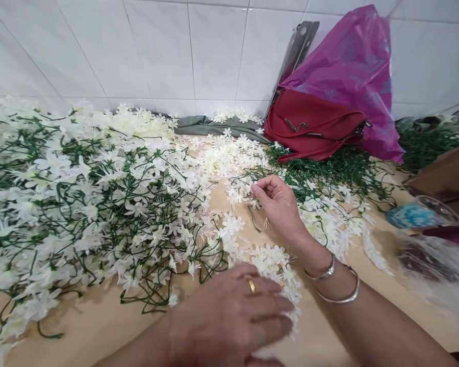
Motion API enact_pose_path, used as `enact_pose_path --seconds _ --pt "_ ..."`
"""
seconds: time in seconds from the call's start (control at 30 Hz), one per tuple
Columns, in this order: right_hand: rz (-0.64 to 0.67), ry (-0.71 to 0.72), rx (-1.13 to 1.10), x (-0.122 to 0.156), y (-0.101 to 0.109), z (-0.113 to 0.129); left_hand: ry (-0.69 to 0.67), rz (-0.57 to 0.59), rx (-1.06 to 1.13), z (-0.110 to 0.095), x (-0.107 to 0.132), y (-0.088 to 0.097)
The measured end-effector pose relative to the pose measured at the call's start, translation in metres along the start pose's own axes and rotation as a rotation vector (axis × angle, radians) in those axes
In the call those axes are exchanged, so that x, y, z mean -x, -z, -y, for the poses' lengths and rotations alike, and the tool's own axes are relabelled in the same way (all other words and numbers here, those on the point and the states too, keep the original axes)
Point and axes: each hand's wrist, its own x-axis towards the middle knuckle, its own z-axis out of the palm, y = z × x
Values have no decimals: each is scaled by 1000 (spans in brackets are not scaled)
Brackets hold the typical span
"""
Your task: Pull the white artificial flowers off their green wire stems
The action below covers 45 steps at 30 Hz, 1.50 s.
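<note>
Head view: right hand (280, 205) pinched, thumb to forefinger, near loose white blossoms (229, 155) on the table (321, 339); any petal between cannot be made out. Left hand (233, 311) blurred, palm hidden, grip cannot be told. Stemmed flower pile (99, 199) cut off at left.

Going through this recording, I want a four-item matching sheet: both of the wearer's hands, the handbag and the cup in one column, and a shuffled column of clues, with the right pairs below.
Column one
1. Left hand
2. Right hand
3. Handbag
4. Cup

Column two
A. Red, in front of a purple bag
B. Wears a gold ring
C. On its side, partly blue
D. Silver bangles near the wrist

Pairs: 1-B; 2-D; 3-A; 4-C
</note>
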Motion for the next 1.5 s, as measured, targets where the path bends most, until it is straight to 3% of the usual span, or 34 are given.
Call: enact_pose_path --seconds 0.1,0.23,0.43,0.57,0.67,0.73,0.9,1.0,1.13,1.2,1.27,1.33,1.43,1.5 --pt "-4 3 0 0 0 -1 -74 30 -171 -9 4 -23" --pt "-28 6 -45 -3 2 -4 25 115 -323 0 6 -39" --pt "-58 12 -96 -11 9 -8 141 84 -410 19 0 -23" --pt "-66 33 -76 -13 12 -6 193 -82 -319 11 -7 -11" --pt "-75 34 -80 -13 12 -5 260 -125 -434 16 -22 4" --pt "-74 34 -84 -13 11 -6 296 -13 -551 32 -36 15" --pt "-85 62 -62 -15 11 -13 201 305 -660 86 -66 29" --pt "-78 65 -47 -15 11 -17 113 357 -732 105 -74 33" --pt "-65 74 -40 -14 11 -16 28 354 -714 113 -75 39" --pt "-77 70 -56 -14 11 -14 43 279 -671 112 -72 45" --pt "-101 55 -81 -15 12 -12 108 124 -589 105 -69 51" --pt "-107 30 -112 -15 12 -11 214 -113 -440 94 -63 58" --pt "-82 -7 -186 -15 11 -7 391 -562 -159 72 -53 64" --pt "-45 -19 -229 -12 9 -3 531 -756 25 60 -43 62"
